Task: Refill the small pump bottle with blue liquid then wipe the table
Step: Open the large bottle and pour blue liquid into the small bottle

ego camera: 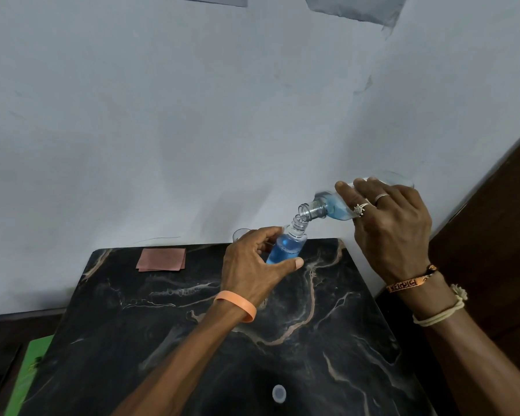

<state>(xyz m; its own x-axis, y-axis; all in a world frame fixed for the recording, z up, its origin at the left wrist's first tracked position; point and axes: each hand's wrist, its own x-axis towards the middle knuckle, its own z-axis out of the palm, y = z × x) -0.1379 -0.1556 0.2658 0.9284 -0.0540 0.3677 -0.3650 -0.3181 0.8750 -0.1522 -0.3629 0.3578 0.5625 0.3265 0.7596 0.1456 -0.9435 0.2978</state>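
A: What do we log first?

B: The black marble-patterned table top (pixel 162 325), which fills the lower half of the view, set against a pale wall.

A: And the hands?

B: The right hand (pixel 394 232) is wrapped round the body of the large clear plastic bottle (pixel 321 207). We see this bottle held above the table's far right corner and tipped neck-down to the left, with blue liquid pooled at its shoulder. The left hand (pixel 252 265) pinches the small clear plastic bottle (pixel 287 247) between thumb and curled fingers.

A: Where do we place the small bottle?

B: At the table's far edge, leaning right (uncapped), with blue liquid filling most of its body. Its open neck sits just beside the large bottle's mouth. We cannot tell whether the rims touch, or whether its base rests on the table.

A: Remaining items?

B: A folded pink cloth (pixel 162 259) lies flat near the far left corner, well apart from both hands. A small round white cap (pixel 279 393) lies by the near edge.
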